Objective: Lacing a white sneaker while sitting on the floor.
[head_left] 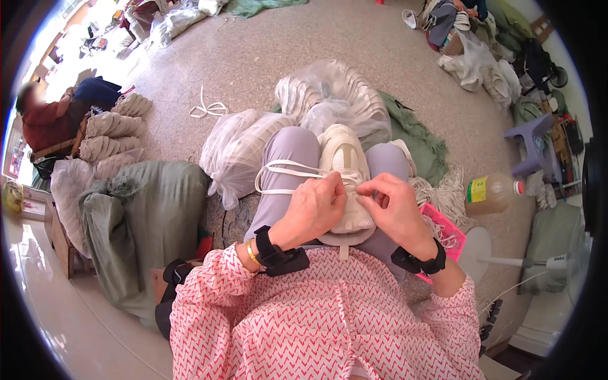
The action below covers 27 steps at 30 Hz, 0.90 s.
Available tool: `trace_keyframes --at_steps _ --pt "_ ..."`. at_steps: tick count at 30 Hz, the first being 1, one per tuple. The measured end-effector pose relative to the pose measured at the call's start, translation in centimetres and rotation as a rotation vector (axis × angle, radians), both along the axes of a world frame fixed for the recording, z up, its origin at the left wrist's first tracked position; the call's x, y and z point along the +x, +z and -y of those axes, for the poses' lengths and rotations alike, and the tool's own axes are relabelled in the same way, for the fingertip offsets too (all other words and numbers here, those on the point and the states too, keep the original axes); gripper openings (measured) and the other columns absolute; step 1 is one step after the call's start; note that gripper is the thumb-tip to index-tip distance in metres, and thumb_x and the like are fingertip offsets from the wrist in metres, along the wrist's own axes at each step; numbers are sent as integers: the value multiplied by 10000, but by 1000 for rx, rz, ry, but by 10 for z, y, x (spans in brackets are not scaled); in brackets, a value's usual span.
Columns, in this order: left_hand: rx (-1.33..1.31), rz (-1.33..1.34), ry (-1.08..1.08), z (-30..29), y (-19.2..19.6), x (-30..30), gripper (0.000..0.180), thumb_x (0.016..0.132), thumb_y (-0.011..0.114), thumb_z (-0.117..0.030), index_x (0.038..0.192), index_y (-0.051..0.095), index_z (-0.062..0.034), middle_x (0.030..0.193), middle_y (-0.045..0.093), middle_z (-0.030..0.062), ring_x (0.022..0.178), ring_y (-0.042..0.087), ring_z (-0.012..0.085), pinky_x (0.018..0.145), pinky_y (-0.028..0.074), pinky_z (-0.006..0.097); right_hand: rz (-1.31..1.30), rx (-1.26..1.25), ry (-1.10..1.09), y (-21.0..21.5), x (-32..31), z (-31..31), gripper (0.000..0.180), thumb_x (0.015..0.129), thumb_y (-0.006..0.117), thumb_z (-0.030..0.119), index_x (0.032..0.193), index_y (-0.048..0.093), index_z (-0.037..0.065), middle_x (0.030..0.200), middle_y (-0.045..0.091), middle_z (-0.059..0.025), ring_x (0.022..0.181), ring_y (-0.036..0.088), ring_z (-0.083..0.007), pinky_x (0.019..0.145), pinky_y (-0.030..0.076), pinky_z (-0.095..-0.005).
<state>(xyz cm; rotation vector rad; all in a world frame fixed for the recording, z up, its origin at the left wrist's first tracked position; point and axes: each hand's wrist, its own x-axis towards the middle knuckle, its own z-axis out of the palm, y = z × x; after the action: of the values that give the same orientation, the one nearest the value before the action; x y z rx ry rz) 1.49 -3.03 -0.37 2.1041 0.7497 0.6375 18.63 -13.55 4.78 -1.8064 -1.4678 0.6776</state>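
Note:
A cream sneaker (342,147) rests between my knees on my lap, its toe pointing away and its heel close to my shirt. My left hand (315,208) is closed in a pinch over the lacing, on a white shoelace (278,170) that loops out leftward across my thigh. On the sneaker's other side, my right hand (398,206) has thumb and forefinger brought together beside the eyelets. Whatever lies between those fingertips is too small to make out.
Clear plastic bags of pale shoes (237,149) lie just beyond my knees. To the right are a pink basket (453,234) with laces, a bottle of yellowish liquid (491,193) and a purple stool (531,142). A green sack (145,215) stands left; another person (47,120) sits far left.

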Motion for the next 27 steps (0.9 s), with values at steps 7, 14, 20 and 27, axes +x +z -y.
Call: trace_keyframes --at_steps 7,14,20,27 --pt "69 28 -64 1 2 -3 75 893 632 -32 921 564 -17 690 638 201 672 664 416 620 497 498 68 8 50 -1 -1 -11 100 891 736 56 954 694 -9 911 652 -134 738 649 -291 666 514 -398" --pt "66 32 -62 0 9 -5 94 862 624 -21 928 556 -20 686 631 195 675 662 422 623 494 500 280 95 164 -9 -1 -13 124 922 685 56 957 582 -4 957 612 -182 854 629 -427 717 506 -494" --pt "78 31 -69 -8 23 -19 144 810 622 -6 935 552 -22 688 597 172 679 640 403 628 488 476 189 9 99 13 22 -1 101 951 664 53 977 586 -6 901 624 -167 740 651 -335 666 524 -433" --pt "119 -6 -120 -22 31 -39 152 790 612 18 924 549 -19 763 591 155 775 599 373 688 476 459 -133 -126 77 5 22 -3 120 956 708 37 1049 667 -27 849 692 -19 666 603 -55 599 502 -238"
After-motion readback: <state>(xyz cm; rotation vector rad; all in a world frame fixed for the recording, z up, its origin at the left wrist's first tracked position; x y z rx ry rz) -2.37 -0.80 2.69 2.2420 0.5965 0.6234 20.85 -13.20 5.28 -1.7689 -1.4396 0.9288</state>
